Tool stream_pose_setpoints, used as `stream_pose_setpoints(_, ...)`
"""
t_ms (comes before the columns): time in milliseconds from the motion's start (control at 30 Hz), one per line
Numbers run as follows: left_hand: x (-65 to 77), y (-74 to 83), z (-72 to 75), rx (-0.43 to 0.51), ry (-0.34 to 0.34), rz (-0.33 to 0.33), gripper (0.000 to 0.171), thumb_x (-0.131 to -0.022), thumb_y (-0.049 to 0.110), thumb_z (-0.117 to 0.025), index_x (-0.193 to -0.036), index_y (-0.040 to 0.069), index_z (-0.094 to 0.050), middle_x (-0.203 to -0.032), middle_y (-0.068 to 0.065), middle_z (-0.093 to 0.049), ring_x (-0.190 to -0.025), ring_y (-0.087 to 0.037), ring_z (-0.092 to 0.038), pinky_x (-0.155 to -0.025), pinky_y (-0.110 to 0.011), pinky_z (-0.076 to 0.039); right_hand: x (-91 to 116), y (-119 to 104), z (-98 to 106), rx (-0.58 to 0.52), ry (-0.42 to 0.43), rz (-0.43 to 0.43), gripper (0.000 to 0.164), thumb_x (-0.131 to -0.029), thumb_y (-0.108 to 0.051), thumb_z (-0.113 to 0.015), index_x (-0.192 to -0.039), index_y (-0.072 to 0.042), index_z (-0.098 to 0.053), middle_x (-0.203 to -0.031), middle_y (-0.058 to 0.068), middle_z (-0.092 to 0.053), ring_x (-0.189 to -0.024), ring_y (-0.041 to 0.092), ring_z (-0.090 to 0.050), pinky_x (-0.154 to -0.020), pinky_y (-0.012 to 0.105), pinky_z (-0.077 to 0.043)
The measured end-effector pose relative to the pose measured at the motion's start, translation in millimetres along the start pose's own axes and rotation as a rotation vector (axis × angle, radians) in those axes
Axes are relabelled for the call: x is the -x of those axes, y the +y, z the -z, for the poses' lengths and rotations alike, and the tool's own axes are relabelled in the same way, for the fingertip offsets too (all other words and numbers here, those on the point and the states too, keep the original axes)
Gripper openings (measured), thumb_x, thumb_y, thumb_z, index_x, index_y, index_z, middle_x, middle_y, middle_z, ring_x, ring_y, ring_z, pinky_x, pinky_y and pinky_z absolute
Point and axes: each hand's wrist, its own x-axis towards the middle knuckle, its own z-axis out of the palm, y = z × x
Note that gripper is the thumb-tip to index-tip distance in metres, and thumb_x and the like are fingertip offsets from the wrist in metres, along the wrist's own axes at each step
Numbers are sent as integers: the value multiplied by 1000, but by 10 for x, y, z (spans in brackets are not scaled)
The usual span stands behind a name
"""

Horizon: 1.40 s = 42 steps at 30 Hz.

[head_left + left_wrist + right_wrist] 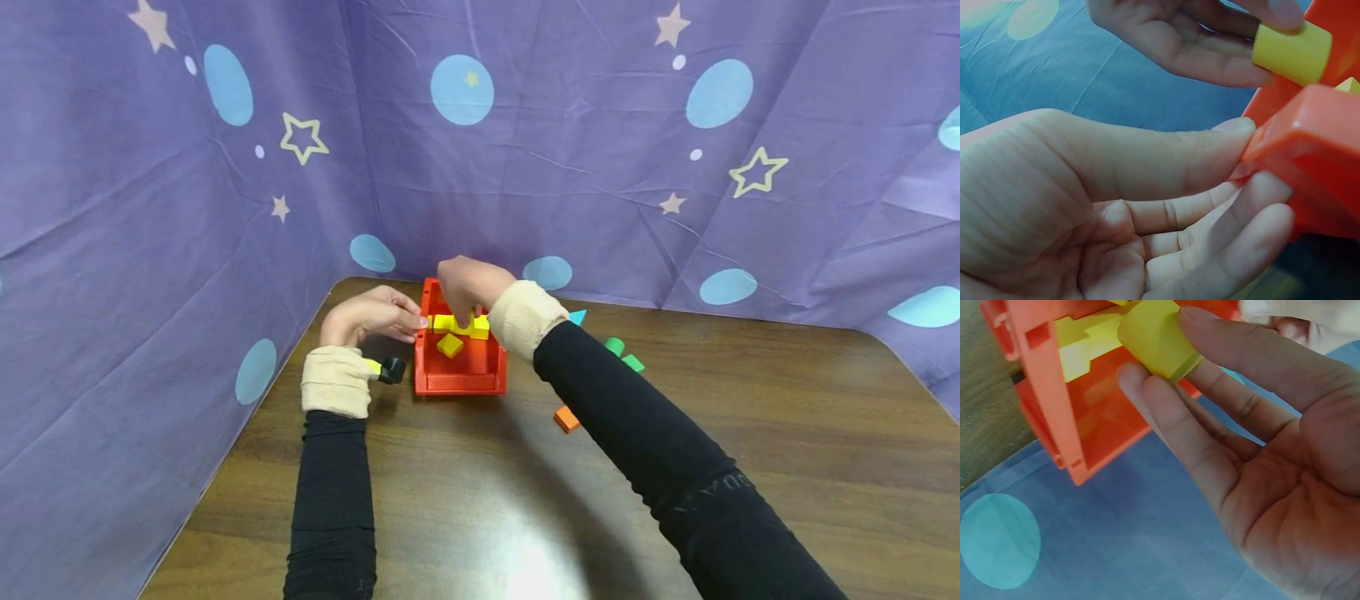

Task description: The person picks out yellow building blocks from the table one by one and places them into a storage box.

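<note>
A red plastic box stands on the wooden table, with several yellow blocks inside. One yellow block lies turned at an angle on its floor; others form a row across the middle. My left hand pinches the box's left wall, thumb on the rim and fingertips against the outer side, as the left wrist view shows. Over the box, my right hand holds a yellow cylinder block between thumb and fingertips. In the right wrist view the cylinder overlaps the yellow row.
To the right of the box, partly behind my right forearm, lie a blue triangular block, a green cylinder, another green block and an orange block. A purple patterned cloth hangs behind and left of the table.
</note>
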Motion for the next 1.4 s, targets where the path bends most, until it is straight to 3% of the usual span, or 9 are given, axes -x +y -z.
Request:
stream_pose_setpoints(100,0,-5,-3,4,-1,-4,29,-97,5,-65,-118,-11,-54,-86,-1,-67,-80,-13,-67,-102,-47,-57,-44,8,-28,-19,-23,-37,27,-85,-5,-81,-107,-5,-66,-101,7,-67,-77,20,-66,-64,25,-58)
stream_pose_setpoints(300,-7,-26,-1,2,-7,-9,28,-97,5,-65,-117,-11,-54,-85,0,-67,-79,-11,-66,-103,-48,-56,-136,30,-72,-35,-48,-83,33,-84,-5,-81,-112,-6,-64,-106,7,-64,-63,17,-58,-55,24,-52)
stream_pose_setpoints(400,-14,-36,6,-5,-7,-7,29,-97,6,-65,-118,-11,-54,-87,-1,-67,-80,-11,-67,-103,-48,-56,-141,12,-62,-2,-65,-96,36,-84,-6,-81,-114,-7,-63,-105,6,-61,-69,18,-56,-57,25,-50)
stream_pose_setpoints(533,-9,-37,18,-11,-10,-17,31,-97,7,-66,-119,-11,-56,-87,0,-68,-80,-12,-67,-102,-46,-57,-117,-55,-5,55,-101,-119,43,-85,-8,-80,-122,-7,-59,-111,5,-59,-89,20,-57,-73,28,-55)
stream_pose_setpoints(700,-14,-41,26,-14,-23,-37,30,-97,6,-65,-119,-13,-57,-86,1,-69,-80,-11,-67,-100,-45,-59,-121,-147,45,115,-153,-176,54,-88,-12,-78,-135,-10,-51,-135,3,-57,-112,19,-56,-99,29,-55)
stream_pose_setpoints(867,-21,-34,32,-12,-19,-35,30,-96,6,-66,-119,-12,-57,-86,1,-69,-79,-11,-67,-96,-41,-61,-156,-190,34,192,-180,-234,55,-91,-18,-77,-139,-15,-50,-145,-1,-54,-122,16,-56,-107,29,-52)
stream_pose_setpoints(1100,-42,-31,28,-16,-11,-18,30,-96,6,-67,-118,-12,-57,-85,1,-68,-78,-11,-67,-95,-41,-61,-137,-158,-26,251,-194,-157,29,-94,-13,-72,-122,-11,-67,-134,0,-62,-116,17,-55,-109,26,-49)
stream_pose_setpoints(1267,-36,-21,16,-6,-6,-23,28,-95,4,-67,-116,-12,-57,-83,2,-68,-77,-11,-66,-94,-41,-61,-55,-114,-151,179,-88,-96,7,-96,-9,-65,-101,-11,-70,-103,1,-63,-94,18,-54,-93,27,-54)
stream_pose_setpoints(1400,-28,-17,16,12,-12,-37,25,-95,1,-64,-115,-13,-56,-83,0,-67,-76,-11,-66,-92,-40,-62,49,-110,-229,202,-12,-24,7,-98,-10,-61,-96,-11,-68,-94,1,-59,-89,19,-53,-88,29,-55)
